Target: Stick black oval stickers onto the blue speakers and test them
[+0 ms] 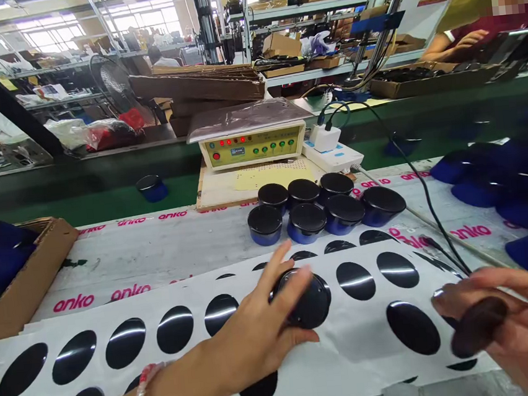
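Note:
My left hand (pixel 260 323) reaches over the sticker sheet, fingers and thumb around a round black-topped part (pixel 310 302). That part sits on the white sheet (pixel 354 357), which carries rows of glossy black round stickers (pixel 174 330). At the right, my right hand (pixel 523 322) is partly blurred and pinches a black round sticker (pixel 479 328) between fingers and thumb, apart from the sheet. Just beyond the sheet stands a group of several blue parts with black round tops (pixel 306 219).
A control box (pixel 254 146) with lit red digits stands at the back beside a white power strip (pixel 334 154). Black cables (pixel 424 189) run down the right side. Blue parts are piled at the right (pixel 514 180) and in a cardboard box (pixel 32 264) at left. A co-worker's hand (pixel 468 40) shows behind.

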Tool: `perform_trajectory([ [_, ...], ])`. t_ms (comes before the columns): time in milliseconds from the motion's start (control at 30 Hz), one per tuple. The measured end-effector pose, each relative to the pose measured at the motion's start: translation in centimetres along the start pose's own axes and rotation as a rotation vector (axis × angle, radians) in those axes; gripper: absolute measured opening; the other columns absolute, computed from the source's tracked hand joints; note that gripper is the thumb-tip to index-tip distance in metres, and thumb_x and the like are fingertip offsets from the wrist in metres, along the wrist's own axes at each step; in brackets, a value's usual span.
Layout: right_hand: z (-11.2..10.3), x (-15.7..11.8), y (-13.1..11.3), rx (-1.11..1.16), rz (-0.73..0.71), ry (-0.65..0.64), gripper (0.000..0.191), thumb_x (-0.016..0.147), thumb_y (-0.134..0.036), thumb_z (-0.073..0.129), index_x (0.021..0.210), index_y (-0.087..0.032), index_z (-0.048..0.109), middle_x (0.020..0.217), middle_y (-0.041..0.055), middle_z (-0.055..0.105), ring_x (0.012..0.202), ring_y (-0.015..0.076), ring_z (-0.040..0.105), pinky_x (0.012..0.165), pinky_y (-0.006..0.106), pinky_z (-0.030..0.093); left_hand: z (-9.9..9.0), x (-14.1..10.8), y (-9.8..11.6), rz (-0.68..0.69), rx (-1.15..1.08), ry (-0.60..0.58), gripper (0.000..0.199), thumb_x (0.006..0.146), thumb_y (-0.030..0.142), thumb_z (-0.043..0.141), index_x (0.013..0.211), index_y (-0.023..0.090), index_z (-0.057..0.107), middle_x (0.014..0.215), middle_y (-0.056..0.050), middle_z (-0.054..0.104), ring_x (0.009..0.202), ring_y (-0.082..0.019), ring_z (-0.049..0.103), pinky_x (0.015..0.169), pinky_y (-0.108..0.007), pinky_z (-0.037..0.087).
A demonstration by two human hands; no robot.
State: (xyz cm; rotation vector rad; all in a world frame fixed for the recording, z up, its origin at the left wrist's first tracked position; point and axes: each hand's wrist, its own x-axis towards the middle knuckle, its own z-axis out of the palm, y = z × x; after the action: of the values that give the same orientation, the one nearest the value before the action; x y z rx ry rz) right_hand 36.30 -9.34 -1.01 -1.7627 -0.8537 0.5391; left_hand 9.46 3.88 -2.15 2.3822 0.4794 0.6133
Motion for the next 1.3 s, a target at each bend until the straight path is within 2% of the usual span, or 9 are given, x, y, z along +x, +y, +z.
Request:
perform_trajectory([
  [100,2.9,-0.1,-1.4,0.337,0.141,-0.185,0.039,0.049,-0.057,0.081,0.061,-0.025,0.063,0.069,0.0071,0.064,0.064,0.0252,0.062,0.052,0.036,0.051,0.0,0.2,-0.1,-0.196,-0.093,-0.019,0.103,0.079,0.036,0.071,0.147,0.039,-0.007,0.154,-0.008,0.027,0.137,-0.025,0.036,0.110,-0.045,0.036],
  [167,5.2,-0.5,-2.5,0.419,0.155,-0.265,0.038,0.056,-0.056,0.079,0.058,-0.022,0.062,0.072,0.0054,0.061,0.067,0.0220,0.059,0.054,0.033,0.050,-0.3,0.4,0.1,-0.254,-0.099,-0.080,0.099,0.076,0.045,0.071,0.148,0.037,0.004,0.152,-0.006,0.032,0.139,-0.024,0.033,0.112,-0.046,0.033],
  [267,8.0,-0.9,-3.5,0.476,0.133,-0.276,0.034,0.069,-0.051,0.072,0.059,-0.021,0.059,0.081,0.0040,0.056,0.075,0.0195,0.054,0.061,0.030,0.049,-0.7,0.5,0.5,-0.308,-0.134,-0.127,0.101,0.070,0.059,0.070,0.148,0.028,0.015,0.154,-0.009,0.027,0.140,-0.029,0.028,0.113,-0.049,0.031],
  [333,9.0,-1.0,-3.7,0.489,0.144,-0.288,0.032,0.073,-0.049,0.070,0.061,-0.021,0.057,0.084,0.0038,0.053,0.079,0.0198,0.052,0.064,0.031,0.049,-0.8,0.6,0.7,-0.333,-0.162,-0.122,0.088,0.077,0.058,0.063,0.147,0.026,0.020,0.152,-0.010,0.031,0.138,-0.028,0.032,0.112,-0.048,0.033],
  [433,9.6,-1.0,-3.7,0.498,0.172,-0.303,0.031,0.075,-0.048,0.067,0.064,-0.022,0.055,0.082,0.0032,0.051,0.079,0.0195,0.050,0.068,0.031,0.049,-0.7,0.7,0.9,-0.348,-0.171,-0.098,0.068,0.085,0.045,0.059,0.143,0.027,0.030,0.145,-0.006,0.042,0.132,-0.024,0.041,0.110,-0.042,0.038],
  [567,10.1,-1.3,-3.4,0.488,0.140,-0.311,0.031,0.077,-0.044,0.067,0.063,-0.021,0.053,0.086,0.0019,0.049,0.078,0.0166,0.048,0.066,0.027,0.046,-0.5,0.9,0.9,-0.385,-0.190,-0.098,0.076,0.077,0.048,0.068,0.141,0.026,0.033,0.144,-0.005,0.045,0.131,-0.025,0.043,0.109,-0.042,0.038],
  [833,10.8,-1.7,-3.2,0.393,0.045,-0.382,0.026,0.085,-0.040,0.061,0.067,-0.022,0.056,0.088,-0.0003,0.048,0.082,0.0146,0.048,0.070,0.024,0.042,-0.8,1.1,0.7,-0.446,-0.323,-0.077,0.101,0.064,0.051,0.079,0.146,0.034,0.021,0.138,-0.003,0.051,0.125,-0.025,0.051,0.104,-0.041,0.043],
  [1000,11.0,-1.7,-3.3,0.340,0.002,-0.386,0.027,0.086,-0.039,0.060,0.066,-0.022,0.055,0.087,-0.0005,0.048,0.082,0.0146,0.049,0.072,0.025,0.042,-0.8,1.0,0.6,-0.463,-0.298,-0.077,0.102,0.062,0.051,0.080,0.146,0.032,0.024,0.139,-0.004,0.051,0.128,-0.027,0.048,0.105,-0.042,0.041],
  [1300,11.3,-1.7,-3.7,0.190,-0.144,-0.279,0.025,0.084,-0.034,0.062,0.064,-0.022,0.053,0.080,-0.0009,0.050,0.078,0.0132,0.051,0.069,0.023,0.044,-0.6,0.9,0.6,-0.456,-0.245,-0.092,0.094,0.064,0.058,0.075,0.143,0.032,0.030,0.140,-0.002,0.050,0.128,-0.026,0.049,0.105,-0.041,0.042],
])
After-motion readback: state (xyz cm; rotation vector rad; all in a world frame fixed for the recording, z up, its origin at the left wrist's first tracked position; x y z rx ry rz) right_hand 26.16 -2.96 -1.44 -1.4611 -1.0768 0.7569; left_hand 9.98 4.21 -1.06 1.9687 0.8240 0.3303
